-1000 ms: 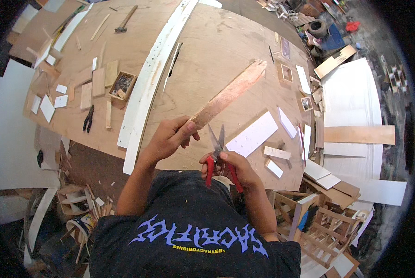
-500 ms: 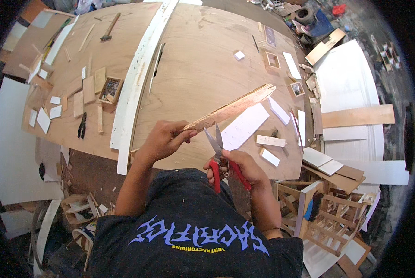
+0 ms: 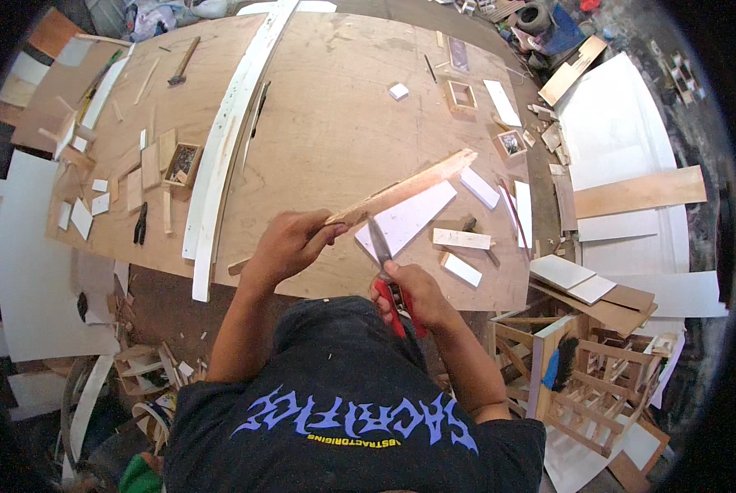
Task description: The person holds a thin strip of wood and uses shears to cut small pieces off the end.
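Note:
A long, rough-edged strip of wood (image 3: 409, 191) slants up to the right over the table, its near end pinched in my left hand (image 3: 296, 245). Wrapped round the red handles of a pair of snips (image 3: 382, 244) is my right hand (image 3: 413, 292). The blades are closed together and point up toward the strip's lower edge, close to my left fingers; whether they touch it I cannot tell. Beneath the strip lies a white tapered board (image 3: 417, 215) on the plywood table (image 3: 327, 115).
Several white and bare wood offcuts (image 3: 462, 238) lie at the right. A long white plank (image 3: 228, 140) crosses the table at left, beyond it pliers (image 3: 140, 223), a box of small hardware (image 3: 183, 164) and a hammer (image 3: 185, 62). Wooden frames (image 3: 606, 378) stand at lower right.
The snips' blades have gone from spread to closed as my right hand squeezed the handles. The wood strip stays in my left hand, and the whole view has shifted slightly.

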`<state>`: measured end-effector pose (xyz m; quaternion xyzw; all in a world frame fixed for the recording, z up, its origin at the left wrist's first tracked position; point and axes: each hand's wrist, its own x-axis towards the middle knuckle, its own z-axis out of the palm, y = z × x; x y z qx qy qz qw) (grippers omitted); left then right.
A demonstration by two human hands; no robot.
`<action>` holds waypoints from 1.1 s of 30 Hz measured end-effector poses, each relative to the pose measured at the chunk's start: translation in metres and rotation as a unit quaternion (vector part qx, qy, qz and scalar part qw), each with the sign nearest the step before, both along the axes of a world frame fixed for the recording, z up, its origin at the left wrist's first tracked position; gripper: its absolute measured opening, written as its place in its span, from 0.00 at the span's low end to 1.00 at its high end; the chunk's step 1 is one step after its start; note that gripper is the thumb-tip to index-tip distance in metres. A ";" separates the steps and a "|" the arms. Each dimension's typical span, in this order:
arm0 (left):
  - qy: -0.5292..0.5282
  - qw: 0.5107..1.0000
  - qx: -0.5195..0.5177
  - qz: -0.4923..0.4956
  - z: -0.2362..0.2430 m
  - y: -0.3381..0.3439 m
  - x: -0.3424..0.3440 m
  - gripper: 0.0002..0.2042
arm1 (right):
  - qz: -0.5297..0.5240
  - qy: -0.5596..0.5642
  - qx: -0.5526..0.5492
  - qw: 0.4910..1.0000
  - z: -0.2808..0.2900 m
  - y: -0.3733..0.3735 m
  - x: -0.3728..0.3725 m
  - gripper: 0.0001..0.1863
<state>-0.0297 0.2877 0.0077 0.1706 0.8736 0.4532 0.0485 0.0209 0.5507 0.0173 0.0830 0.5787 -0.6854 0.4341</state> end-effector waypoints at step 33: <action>0.032 0.998 -0.060 -0.008 -0.005 0.143 0.013 0.10 | 0.042 -0.107 -0.103 0.988 -0.042 0.137 -0.001 0.32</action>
